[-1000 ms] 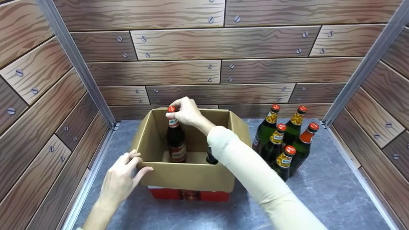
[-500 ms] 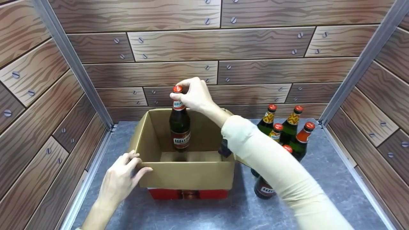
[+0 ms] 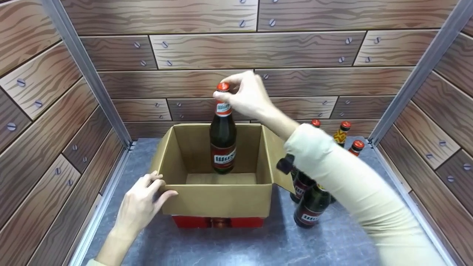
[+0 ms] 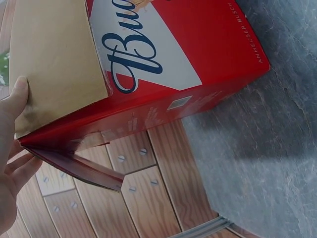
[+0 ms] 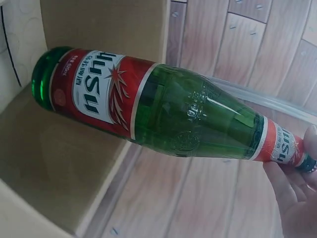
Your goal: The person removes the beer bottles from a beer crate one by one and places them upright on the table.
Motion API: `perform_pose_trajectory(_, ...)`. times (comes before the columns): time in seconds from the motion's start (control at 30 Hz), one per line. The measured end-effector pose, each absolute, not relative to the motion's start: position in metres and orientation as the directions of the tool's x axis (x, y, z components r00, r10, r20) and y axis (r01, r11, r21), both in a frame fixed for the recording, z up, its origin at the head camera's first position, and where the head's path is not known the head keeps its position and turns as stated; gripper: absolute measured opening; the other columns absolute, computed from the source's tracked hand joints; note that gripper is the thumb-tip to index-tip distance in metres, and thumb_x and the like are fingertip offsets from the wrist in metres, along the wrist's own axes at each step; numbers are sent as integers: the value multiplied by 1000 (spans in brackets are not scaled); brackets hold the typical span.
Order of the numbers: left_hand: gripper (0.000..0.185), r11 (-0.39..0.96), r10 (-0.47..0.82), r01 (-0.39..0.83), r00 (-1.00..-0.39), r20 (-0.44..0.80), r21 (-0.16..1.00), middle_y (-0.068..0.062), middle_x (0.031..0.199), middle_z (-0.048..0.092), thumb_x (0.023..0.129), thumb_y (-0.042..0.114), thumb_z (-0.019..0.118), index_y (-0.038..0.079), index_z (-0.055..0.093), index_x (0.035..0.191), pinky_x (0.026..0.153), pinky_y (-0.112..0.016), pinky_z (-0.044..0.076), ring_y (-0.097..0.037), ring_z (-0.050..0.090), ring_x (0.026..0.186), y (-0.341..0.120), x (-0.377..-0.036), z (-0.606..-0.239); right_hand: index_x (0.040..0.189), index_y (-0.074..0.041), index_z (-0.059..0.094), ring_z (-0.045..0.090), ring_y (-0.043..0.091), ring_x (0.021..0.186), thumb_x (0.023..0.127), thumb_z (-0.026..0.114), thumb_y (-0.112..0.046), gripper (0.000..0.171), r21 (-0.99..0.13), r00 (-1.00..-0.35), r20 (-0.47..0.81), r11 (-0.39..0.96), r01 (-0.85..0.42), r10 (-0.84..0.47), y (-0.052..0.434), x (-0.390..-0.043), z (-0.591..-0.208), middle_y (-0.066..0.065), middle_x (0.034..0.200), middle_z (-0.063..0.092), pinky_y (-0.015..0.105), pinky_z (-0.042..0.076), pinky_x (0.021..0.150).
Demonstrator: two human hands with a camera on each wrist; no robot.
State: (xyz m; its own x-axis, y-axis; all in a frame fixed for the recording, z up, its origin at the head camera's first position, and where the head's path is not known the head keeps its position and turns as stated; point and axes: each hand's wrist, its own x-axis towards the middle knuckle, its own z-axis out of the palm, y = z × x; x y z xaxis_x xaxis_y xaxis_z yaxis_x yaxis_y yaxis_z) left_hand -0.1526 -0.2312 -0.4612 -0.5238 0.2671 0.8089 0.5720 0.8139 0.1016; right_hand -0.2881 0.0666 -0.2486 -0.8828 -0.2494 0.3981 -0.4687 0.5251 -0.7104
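Above the box (image 3: 218, 201), the right hand (image 3: 245, 96) pinches the bottle (image 3: 223, 142) by its neck.

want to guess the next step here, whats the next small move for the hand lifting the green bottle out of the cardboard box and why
Probably a little more lift, then a swing to the right. The right hand pinches the green glass bottle with the red label by its neck, yet its base looks below the rim of the open brown cardboard box, which the left hand steadies. Other bottles stand right of the box.
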Motion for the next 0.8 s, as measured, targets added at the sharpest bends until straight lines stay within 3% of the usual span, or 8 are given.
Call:
perform_pose_trajectory(0.23, 54, 811, 267, 576, -520, 812, 102, -14, 102, 77, 96, 60, 60, 7, 67, 86, 84, -47, 66, -35, 77, 103, -231, -153, -463, 104, -12, 83, 77, 11, 81, 90, 82, -25, 19, -697, -880, 413, 541, -471, -233, 92, -271, -217, 7, 102, 83, 18, 57, 68)
perform_pose_trajectory(0.53, 53, 807, 270, 580, -523, 808, 107, -14, 102, 77, 96, 60, 61, 8, 66, 85, 84, -47, 66, -35, 77, 103, -232, -152, -462, 110, -9, 82, 75, 3, 82, 92, 81, -22, 22, -706, -866, 476, 519, -482, -156, 130, -244, -187, 12, 108, 82, 17, 59, 75)
perform_pose_trajectory(0.8, 53, 810, 271, 578, -526, 806, 105, -14, 102, 77, 96, 60, 61, 8, 66, 85, 85, -47, 66, -36, 77, 103, -233, -152, -462, 107, -6, 82, 73, 2, 78, 90, 83, -20, 21, -718, -844, 527, 481, -503, -96, 166, -221, -171, -7, 92, 79, 14, 57, 72)
